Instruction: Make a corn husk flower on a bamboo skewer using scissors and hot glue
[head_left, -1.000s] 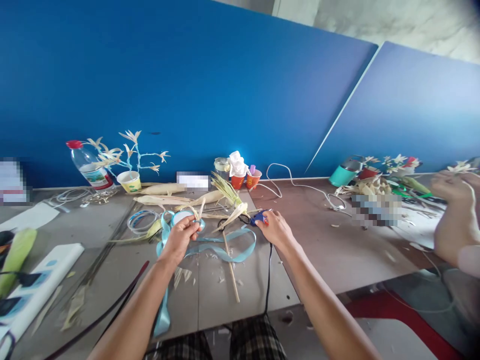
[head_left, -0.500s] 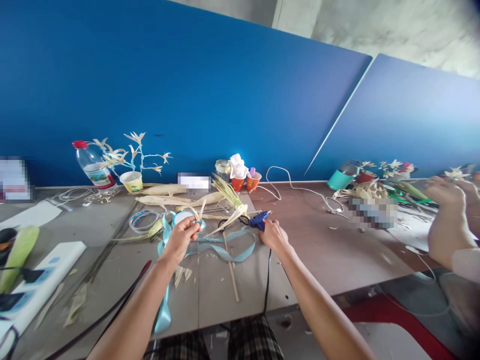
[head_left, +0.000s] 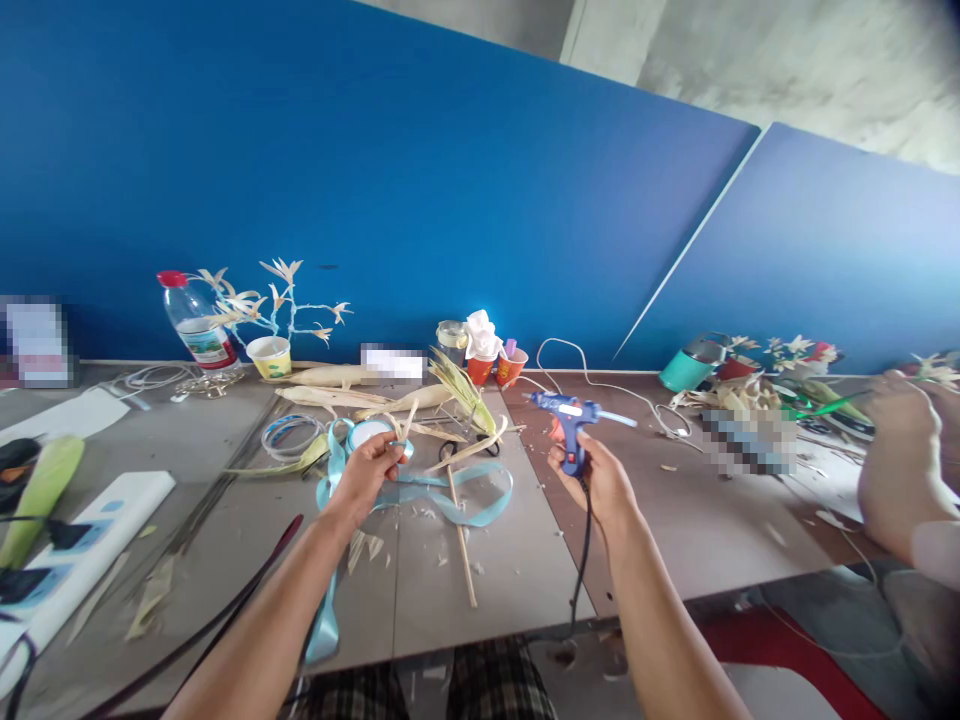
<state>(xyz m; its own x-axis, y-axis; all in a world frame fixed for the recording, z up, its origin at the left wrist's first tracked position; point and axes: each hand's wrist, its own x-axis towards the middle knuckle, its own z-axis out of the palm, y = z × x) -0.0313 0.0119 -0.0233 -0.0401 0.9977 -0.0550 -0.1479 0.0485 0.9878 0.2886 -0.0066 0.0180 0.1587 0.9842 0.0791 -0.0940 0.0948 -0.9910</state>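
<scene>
Currently right grip (head_left: 606,482) around one glue gun (head_left: 574,422), left grip (head_left: 367,470) around one husk piece (head_left: 409,420).

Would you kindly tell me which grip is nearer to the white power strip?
Left. The left grip, pinching a pale husk piece, is right of the white power strip, apart from it; the right grip, around the blue glue gun, is much farther right.

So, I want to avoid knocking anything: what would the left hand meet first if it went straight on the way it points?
Probably the ribbon roll, just beyond the left hand. Depth is unclear, though; if the hand clears that, likely the husk lying farther back.
</scene>
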